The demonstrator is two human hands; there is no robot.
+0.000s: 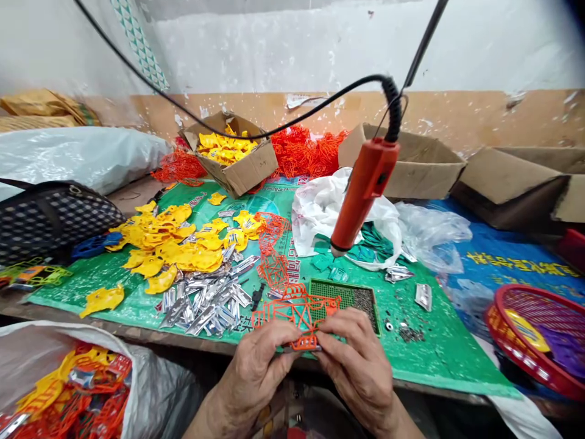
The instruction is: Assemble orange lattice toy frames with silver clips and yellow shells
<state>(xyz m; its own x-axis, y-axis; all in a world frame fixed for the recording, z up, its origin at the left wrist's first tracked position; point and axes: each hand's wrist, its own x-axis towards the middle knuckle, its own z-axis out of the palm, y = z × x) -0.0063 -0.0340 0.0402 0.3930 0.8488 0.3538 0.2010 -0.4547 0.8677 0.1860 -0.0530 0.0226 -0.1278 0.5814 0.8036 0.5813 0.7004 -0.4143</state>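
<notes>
An orange plastic lattice frame (299,314) is held between both hands at the table's front edge. My left hand (262,360) pinches its near end from the left. My right hand (359,366) grips the same end from the right, fingers closed on it. A dark strip shows beneath that near end; its kind is hard to make out. Just beyond the hands sits a green tray (342,292) with many small metal pieces at its right side. Above the tray hangs a red electric screwdriver (365,192), tip down, apart from both hands.
Shiny metal parts (208,302) and yellow plastic pieces (178,241) are heaped on the left. A cardboard box (251,171) of yellow parts stands behind. At lower left is a filled white sack (150,372); at right, a red basket (498,305). The screwdriver's black cable (315,110) arches overhead.
</notes>
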